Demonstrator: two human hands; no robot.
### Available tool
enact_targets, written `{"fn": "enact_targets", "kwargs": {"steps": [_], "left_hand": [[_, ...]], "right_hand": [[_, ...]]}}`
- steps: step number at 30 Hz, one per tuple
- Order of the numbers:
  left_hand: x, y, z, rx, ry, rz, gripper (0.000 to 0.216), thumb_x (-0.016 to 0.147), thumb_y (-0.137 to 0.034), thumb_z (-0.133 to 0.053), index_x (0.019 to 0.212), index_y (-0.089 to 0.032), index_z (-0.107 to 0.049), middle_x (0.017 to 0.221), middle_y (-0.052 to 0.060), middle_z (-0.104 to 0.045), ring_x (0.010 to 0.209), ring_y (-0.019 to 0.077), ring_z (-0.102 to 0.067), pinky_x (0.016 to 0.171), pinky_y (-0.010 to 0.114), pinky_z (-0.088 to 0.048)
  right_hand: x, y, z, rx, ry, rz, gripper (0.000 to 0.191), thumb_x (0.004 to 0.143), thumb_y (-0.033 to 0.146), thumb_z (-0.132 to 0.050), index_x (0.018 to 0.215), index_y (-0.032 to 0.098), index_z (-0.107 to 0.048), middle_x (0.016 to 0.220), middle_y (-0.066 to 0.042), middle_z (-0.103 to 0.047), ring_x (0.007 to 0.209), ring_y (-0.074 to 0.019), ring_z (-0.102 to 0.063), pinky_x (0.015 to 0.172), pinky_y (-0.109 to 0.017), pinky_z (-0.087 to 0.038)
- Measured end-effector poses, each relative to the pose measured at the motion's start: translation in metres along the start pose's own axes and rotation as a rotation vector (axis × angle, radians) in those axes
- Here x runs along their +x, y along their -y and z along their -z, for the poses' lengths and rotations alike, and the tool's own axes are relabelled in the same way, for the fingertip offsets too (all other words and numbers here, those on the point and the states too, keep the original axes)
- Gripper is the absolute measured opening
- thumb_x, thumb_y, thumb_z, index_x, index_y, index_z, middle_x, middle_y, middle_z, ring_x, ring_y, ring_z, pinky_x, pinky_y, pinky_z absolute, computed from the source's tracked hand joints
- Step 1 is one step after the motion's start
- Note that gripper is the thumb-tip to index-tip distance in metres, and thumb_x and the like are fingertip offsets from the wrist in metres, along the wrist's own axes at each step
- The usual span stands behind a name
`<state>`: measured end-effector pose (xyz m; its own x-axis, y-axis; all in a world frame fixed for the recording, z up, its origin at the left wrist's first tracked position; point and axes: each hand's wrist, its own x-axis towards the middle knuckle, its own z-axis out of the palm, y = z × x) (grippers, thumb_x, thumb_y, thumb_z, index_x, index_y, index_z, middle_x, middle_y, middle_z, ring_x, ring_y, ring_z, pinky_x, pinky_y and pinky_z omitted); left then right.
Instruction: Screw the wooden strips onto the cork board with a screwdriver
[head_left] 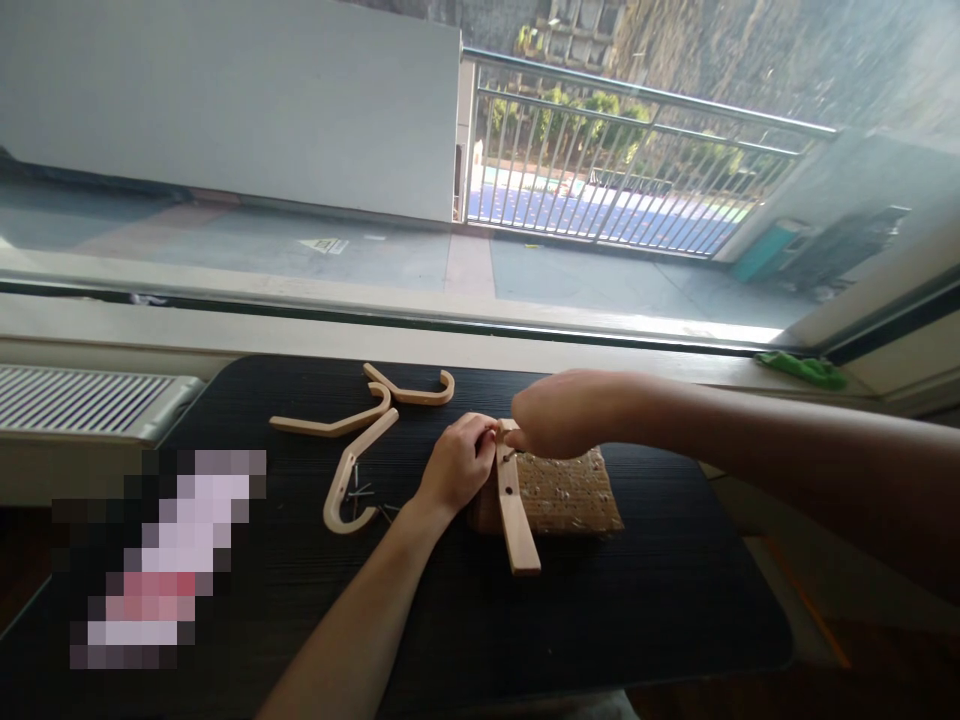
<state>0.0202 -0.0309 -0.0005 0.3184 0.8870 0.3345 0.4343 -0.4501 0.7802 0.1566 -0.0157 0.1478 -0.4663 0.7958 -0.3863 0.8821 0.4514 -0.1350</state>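
A pale wooden hook (519, 535) with dark holes lies across a rough brown block (566, 490), its straight end reaching past the block's near edge. My left hand (463, 458) is closed at the hook's far end, with the fingertips pressed to its left side. From the right, my right hand (551, 412) comes over the same end with its fingers curled in. Close below its thumb a small dark screw (508, 457) stands at the hook. What the right fingers pinch is hidden.
Left of my hands on the black table (600, 620) lie three more wooden hooks (341, 480) and several loose screws (360, 490). A pixelated patch (172, 540) covers the table's left part. Behind stand the window ledge (337, 335) and a radiator (82, 400); a green cloth (802, 370) lies right.
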Motion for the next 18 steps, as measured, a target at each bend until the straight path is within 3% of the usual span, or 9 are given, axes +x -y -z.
{"fn": "enact_targets", "kwargs": {"steps": [4, 7, 11, 14, 18], "left_hand": [[0.000, 0.001, -0.001, -0.007, -0.009, -0.009, 0.017, 0.088, -0.010, -0.048, 0.086, -0.018, -0.063, 0.089, 0.005, -0.067, 0.086, 0.0189, -0.062, 0.080, 0.030, -0.048], [0.000, 0.001, 0.000, -0.005, -0.007, -0.004, 0.017, 0.088, -0.010, -0.048, 0.085, -0.018, -0.063, 0.088, 0.005, -0.067, 0.086, 0.0189, -0.063, 0.080, 0.030, -0.048], [0.000, 0.000, 0.000, 0.003, -0.010, 0.000, 0.018, 0.088, -0.009, -0.048, 0.080, -0.018, -0.062, 0.085, 0.005, -0.067, 0.085, 0.0190, -0.063, 0.079, 0.029, -0.048], [0.000, 0.000, -0.001, 0.037, -0.031, 0.008, 0.017, 0.086, -0.009, -0.049, 0.075, -0.018, -0.059, 0.082, 0.005, -0.066, 0.081, 0.0195, -0.063, 0.076, 0.030, -0.048], [0.000, 0.000, -0.001, 0.058, -0.041, 0.017, 0.019, 0.083, -0.007, -0.051, 0.068, -0.019, -0.055, 0.076, 0.004, -0.064, 0.075, 0.0189, -0.062, 0.071, 0.029, -0.047]], "right_hand": [[-0.014, 0.017, 0.013, -0.090, -0.089, -0.048, 0.032, 0.067, 0.021, -0.076, 0.048, 0.024, -0.051, 0.044, -0.002, -0.052, 0.045, -0.0177, -0.052, 0.047, -0.034, -0.034], [-0.022, 0.025, 0.022, -0.182, -0.009, -0.021, 0.015, 0.067, 0.020, -0.077, 0.073, 0.024, -0.064, 0.059, -0.004, -0.064, 0.056, -0.0211, -0.060, 0.049, -0.033, -0.033], [-0.025, 0.024, 0.024, -0.329, 0.067, 0.112, 0.020, 0.079, 0.011, -0.065, 0.097, 0.020, -0.066, 0.080, -0.006, -0.070, 0.069, -0.0210, -0.064, 0.052, -0.031, -0.033], [-0.022, 0.020, 0.017, -0.320, 0.013, 0.165, 0.026, 0.077, 0.001, -0.065, 0.090, 0.022, -0.067, 0.078, -0.005, -0.070, 0.068, -0.0193, -0.063, 0.054, -0.032, -0.032], [-0.019, 0.017, 0.007, -0.109, -0.071, 0.198, 0.037, 0.065, -0.010, -0.068, 0.072, 0.026, -0.062, 0.066, 0.000, -0.065, 0.059, -0.0157, -0.057, 0.055, -0.032, -0.033]]}}
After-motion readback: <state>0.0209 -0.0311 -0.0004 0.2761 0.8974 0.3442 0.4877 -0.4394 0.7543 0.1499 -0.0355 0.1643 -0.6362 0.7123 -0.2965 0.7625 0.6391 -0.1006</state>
